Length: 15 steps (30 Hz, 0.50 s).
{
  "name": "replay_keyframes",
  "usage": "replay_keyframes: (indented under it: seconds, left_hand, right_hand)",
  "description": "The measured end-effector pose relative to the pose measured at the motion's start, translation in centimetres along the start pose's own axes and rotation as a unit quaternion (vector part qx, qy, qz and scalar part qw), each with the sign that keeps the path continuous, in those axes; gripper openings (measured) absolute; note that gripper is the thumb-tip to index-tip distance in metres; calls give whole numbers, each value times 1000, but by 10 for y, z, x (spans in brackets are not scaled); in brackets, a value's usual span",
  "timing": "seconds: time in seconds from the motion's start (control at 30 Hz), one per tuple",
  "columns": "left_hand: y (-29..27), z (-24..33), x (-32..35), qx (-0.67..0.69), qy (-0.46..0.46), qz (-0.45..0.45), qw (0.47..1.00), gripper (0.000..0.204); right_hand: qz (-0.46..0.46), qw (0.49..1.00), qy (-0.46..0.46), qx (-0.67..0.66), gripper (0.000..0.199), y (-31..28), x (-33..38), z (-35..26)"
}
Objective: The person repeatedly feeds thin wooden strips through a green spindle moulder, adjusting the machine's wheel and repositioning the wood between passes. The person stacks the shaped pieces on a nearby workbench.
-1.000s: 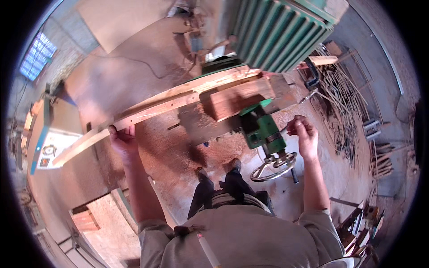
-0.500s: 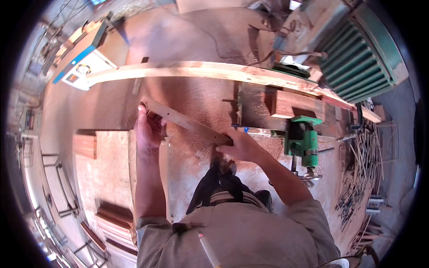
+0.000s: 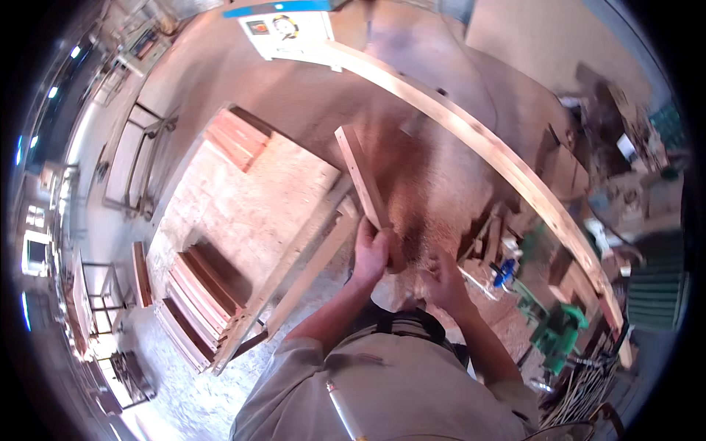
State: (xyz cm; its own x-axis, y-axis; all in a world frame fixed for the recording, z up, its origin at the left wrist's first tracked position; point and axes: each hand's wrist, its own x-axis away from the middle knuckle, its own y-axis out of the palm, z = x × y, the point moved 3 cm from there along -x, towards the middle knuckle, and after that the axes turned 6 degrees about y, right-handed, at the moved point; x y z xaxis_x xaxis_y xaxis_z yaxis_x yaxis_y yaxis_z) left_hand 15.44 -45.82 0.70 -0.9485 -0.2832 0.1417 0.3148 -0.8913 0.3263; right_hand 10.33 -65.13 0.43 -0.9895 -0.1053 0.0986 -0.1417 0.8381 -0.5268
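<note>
My left hand (image 3: 372, 253) is closed around the near part of a reddish wooden strip (image 3: 362, 173). The strip points away from me, its far end leaning a little left, and small dark holes show in it. My right hand (image 3: 444, 281) hovers just right of the strip's near end, apart from it. Its fingers are loosely bent and spread, with nothing visible in them. Left of my left hand stands a pale wooden table (image 3: 294, 165), bearing a stack of reddish strips (image 3: 198, 298) near its front and a smaller group of strips (image 3: 239, 138) at its far corner.
A long pale beam (image 3: 471, 132) runs across from a white and blue machine (image 3: 294, 40) to the right. Green clamping machinery (image 3: 555, 331) stands at the right, above a heap of thin sticks (image 3: 588, 386). Sawdust covers the floor (image 3: 434, 198). Metal frames (image 3: 132, 158) stand far left.
My view has swung left toward the table. My right hand has let go of the wooden strip, which has turned from crosswise to pointing away. My left hand now grips its near part.
</note>
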Motion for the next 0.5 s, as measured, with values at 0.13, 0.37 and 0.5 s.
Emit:
replay_keyframes:
  seconds: [0.13, 0.37, 0.5]
  left_hand:
    - [-122, 33, -77, -5, 26, 126, 992, 27]
    - [-345, 72, -221, -186, 60, 390, 900, 21]
    - [-413, 83, -282, -293, 27, 428, 855, 28]
  right_hand:
    - [2, 996, 90, 15, 39, 11, -18, 32]
    - [-25, 956, 293, 12, 37, 47, 1, 102]
    - [-37, 937, 347, 12, 40, 59, -9, 80]
